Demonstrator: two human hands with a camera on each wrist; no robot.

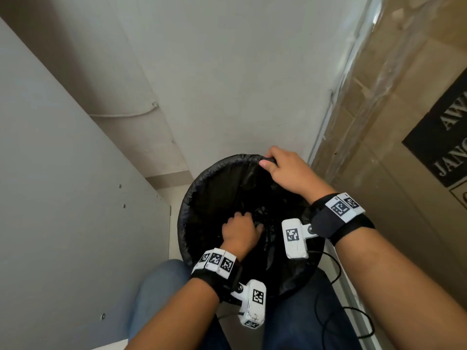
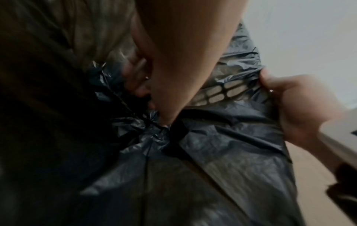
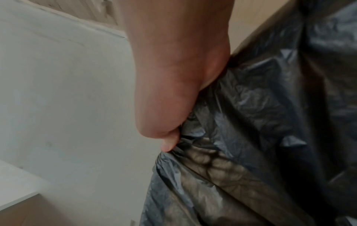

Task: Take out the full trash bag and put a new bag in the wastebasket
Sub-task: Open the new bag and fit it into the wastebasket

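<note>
left hand [image 1: 240, 229] gripping bunched black bag [image 1: 209, 198], right hand [image 1: 285, 170] pinching rim, left wrist view shows mesh wastebasket [image 2: 218, 93]

Your wastebasket [image 1: 199, 256] stood on the floor before your knees | wall behind it, panel [image 1: 63, 198] left, box [image 1: 404, 122] right | bag [image 1: 217, 195] lay inside, folded over the rim | your left hand [image 1: 240, 231] sat in the bag's middle | your right hand [image 1: 285, 170] was at the far rim.
</note>
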